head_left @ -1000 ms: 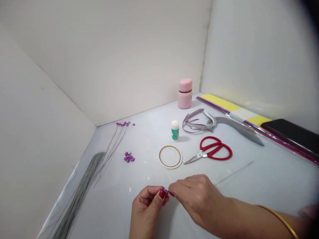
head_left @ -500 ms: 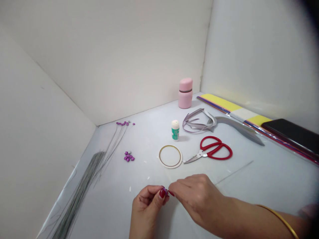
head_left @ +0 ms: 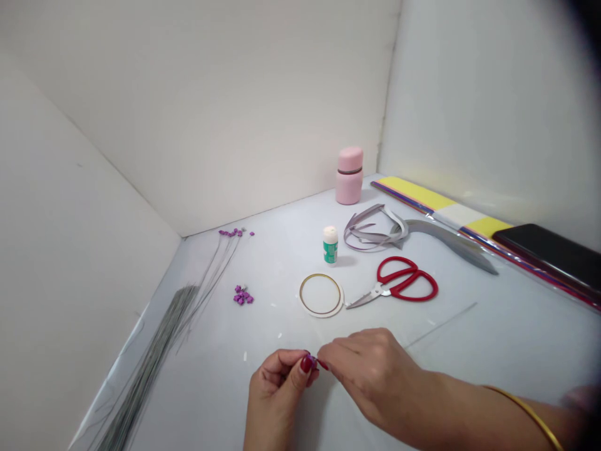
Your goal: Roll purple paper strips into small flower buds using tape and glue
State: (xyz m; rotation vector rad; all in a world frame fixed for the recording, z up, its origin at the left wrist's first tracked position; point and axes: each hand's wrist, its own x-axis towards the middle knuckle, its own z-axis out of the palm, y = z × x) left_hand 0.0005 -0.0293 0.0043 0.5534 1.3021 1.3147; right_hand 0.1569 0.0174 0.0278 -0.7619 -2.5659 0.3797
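Low in the middle, my left hand is closed, with thumb and fingertips pinching a small purple paper star, mostly hidden by the fingers. My right hand is closed too, its fingertips right against the star. A thin grey wire comes out from behind the right hand and runs up to the right; the part at the fingers is hidden. To the left lie a small pile of purple stars and several wire stems tipped with purple stars.
A bundle of grey wires lies at left. Ahead are a tape roll, red-handled scissors, a green-and-white glue bottle, grey strips and a pink flask. At right, a black phone rests on coloured sheets.
The purple star between my fingertips has shifted very slightly. Both hands otherwise stay in the same place, and the things on the table have not moved.
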